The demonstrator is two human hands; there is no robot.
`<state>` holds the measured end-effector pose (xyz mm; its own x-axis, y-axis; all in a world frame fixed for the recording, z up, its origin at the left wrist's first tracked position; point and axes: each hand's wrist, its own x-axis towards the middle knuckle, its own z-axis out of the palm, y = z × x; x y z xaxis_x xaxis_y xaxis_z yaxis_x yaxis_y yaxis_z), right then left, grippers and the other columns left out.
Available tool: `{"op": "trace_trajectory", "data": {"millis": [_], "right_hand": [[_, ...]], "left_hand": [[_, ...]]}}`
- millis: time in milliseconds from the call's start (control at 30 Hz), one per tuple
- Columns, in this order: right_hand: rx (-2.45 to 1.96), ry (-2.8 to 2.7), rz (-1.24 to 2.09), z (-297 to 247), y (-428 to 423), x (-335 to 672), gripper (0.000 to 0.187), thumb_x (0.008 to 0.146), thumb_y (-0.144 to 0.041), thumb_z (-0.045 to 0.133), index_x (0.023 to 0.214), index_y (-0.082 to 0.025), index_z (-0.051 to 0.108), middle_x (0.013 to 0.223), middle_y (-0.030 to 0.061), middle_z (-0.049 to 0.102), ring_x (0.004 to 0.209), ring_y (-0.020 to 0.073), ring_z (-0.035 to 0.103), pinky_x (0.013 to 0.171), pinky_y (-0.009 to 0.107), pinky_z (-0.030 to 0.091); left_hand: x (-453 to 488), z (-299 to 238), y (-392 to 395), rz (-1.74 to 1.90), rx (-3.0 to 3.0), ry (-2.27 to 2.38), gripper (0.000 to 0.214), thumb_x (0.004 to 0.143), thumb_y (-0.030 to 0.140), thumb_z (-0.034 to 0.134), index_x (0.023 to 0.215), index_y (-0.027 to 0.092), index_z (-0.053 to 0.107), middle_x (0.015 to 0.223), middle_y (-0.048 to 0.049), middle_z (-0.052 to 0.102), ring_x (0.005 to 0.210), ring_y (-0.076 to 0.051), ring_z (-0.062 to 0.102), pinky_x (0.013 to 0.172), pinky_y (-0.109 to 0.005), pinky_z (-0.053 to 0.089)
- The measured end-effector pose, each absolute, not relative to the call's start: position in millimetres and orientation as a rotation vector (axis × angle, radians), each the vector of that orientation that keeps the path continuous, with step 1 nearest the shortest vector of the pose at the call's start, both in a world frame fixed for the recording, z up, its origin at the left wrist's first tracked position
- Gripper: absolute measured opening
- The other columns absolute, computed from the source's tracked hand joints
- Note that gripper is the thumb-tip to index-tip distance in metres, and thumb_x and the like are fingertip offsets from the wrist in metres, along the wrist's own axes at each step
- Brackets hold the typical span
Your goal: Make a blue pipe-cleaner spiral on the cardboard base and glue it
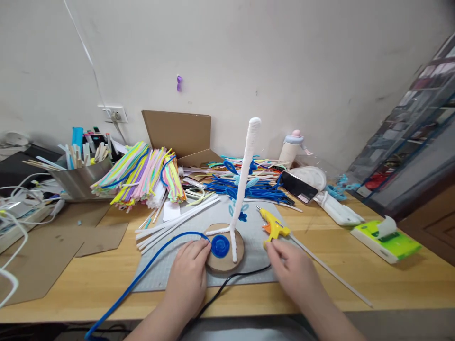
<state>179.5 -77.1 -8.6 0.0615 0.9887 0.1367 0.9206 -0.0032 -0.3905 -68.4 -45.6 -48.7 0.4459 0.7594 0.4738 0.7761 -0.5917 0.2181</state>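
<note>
A round cardboard base (227, 268) lies on the grey cutting mat (152, 271) before me. On it sits a flat blue pipe-cleaner coil (220, 246), and beside that a white wrapped stem (243, 176) stands on splayed feet, leaning slightly right. My left hand (189, 272) is closed at the base's left edge, fingertips on the long blue pipe cleaner (145, 267) that runs from the coil; the thumb is hidden. My right hand (293, 270) grips the lower handle of a yellow glue gun (275, 225), its nozzle pointing away to the upper left.
White pipe cleaners (177, 224) lie left of the base. Behind are colourful pipe-cleaner bundles (142, 177), blue pipe cleaners (263, 189) and a phone (297, 186). A tissue pack (386, 241) is at right. A black cord (227, 280) crosses the front; a glue stick (334, 274) extends from the gun.
</note>
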Motion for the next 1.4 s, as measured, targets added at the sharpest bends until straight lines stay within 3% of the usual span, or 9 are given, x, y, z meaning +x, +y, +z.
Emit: {"op": "trace_trajectory", "data": {"millis": [100,300,433,633,900,1000,1100,1233,1400], "right_hand": [[-2.390,-1.674,0.411,-17,-64,209,0.059,0.089,-0.058,0.021,0.060,-0.023,0.059,0.068,0.0103,0.067,0.067,0.0257,0.062,0.054,0.032,0.037],[-2.525,-1.660,0.594,-27,-34,219,0.071,0.077,-0.078,0.022,0.059,-0.023,0.062,0.068,0.0132,0.066,0.067,0.0293,0.063,0.057,0.037,0.042],[-2.517,-1.625,0.784,-28,-31,223,0.055,0.081,-0.063,0.032,0.067,-0.020,0.064,0.059,0.0099,0.063,0.051,0.0233,0.059,0.052,0.034,0.041],[-2.377,-1.678,0.576,-38,-43,263,0.018,0.070,-0.036,0.051,0.068,-0.021,0.061,0.070,0.0075,0.064,0.065,0.0233,0.060,0.056,0.031,0.038],[-1.381,-0.709,1.452,-30,-82,268,0.022,0.070,-0.037,0.063,0.086,-0.022,0.061,0.076,0.0066,0.061,0.061,0.0138,0.058,0.056,0.024,0.048],[-1.018,-0.515,1.673,-19,-91,254,0.025,0.069,-0.044,0.067,0.078,-0.023,0.057,0.050,-0.0053,0.046,0.032,0.0055,0.039,0.032,0.014,0.033],[-0.931,-0.527,1.795,-10,-93,237,0.047,0.081,-0.066,0.044,0.066,-0.022,0.052,0.033,-0.0098,0.025,0.018,0.0038,0.019,0.024,0.013,0.014],[-1.147,-0.829,1.692,-4,-91,215,0.052,0.073,-0.070,0.052,0.081,-0.019,0.061,0.054,0.0015,0.058,0.037,0.0110,0.053,0.034,0.018,0.035],[-1.504,-1.400,1.417,8,-81,188,0.047,0.072,-0.062,0.060,0.087,-0.017,0.068,0.072,0.0039,0.064,0.056,0.0132,0.054,0.051,0.024,0.045]], "left_hand": [[-68,-50,-45,-0.847,-2.640,-1.401,0.046,0.076,0.002,0.039,0.113,0.017,0.062,0.116,-0.0096,0.063,0.106,-0.024,0.057,0.095,-0.046,0.046],[-67,-50,-46,-0.834,-2.634,-1.450,0.037,0.083,0.010,0.042,0.113,0.017,0.063,0.117,-0.0089,0.064,0.106,-0.024,0.058,0.091,-0.042,0.050],[-69,-51,-47,-0.802,-2.629,-1.449,0.036,0.084,0.013,0.042,0.114,0.017,0.062,0.118,-0.0088,0.063,0.107,-0.024,0.059,0.091,-0.041,0.051],[-72,-52,-46,-0.794,-2.642,-1.428,0.038,0.084,0.014,0.043,0.117,0.017,0.061,0.121,-0.0088,0.062,0.109,-0.024,0.059,0.091,-0.040,0.052],[-73,-55,-48,-0.798,-2.635,-1.378,0.040,0.081,0.013,0.046,0.118,0.019,0.060,0.123,-0.0075,0.061,0.111,-0.025,0.058,0.090,-0.040,0.053],[-73,-56,-47,-0.807,-2.635,-1.345,0.041,0.081,0.012,0.045,0.118,0.018,0.060,0.123,-0.0082,0.061,0.110,-0.025,0.059,0.089,-0.041,0.053],[-73,-55,-47,-0.812,-2.625,-1.338,0.040,0.081,0.012,0.044,0.117,0.018,0.061,0.122,-0.0086,0.062,0.110,-0.026,0.059,0.088,-0.041,0.054],[-73,-55,-47,-0.812,-2.617,-1.326,0.038,0.082,0.013,0.044,0.115,0.019,0.062,0.121,-0.0082,0.062,0.109,-0.025,0.060,0.087,-0.040,0.055],[-73,-53,-47,-0.800,-2.607,-1.287,0.038,0.082,0.013,0.044,0.114,0.019,0.063,0.121,-0.0091,0.062,0.108,-0.025,0.060,0.086,-0.040,0.056]]}}
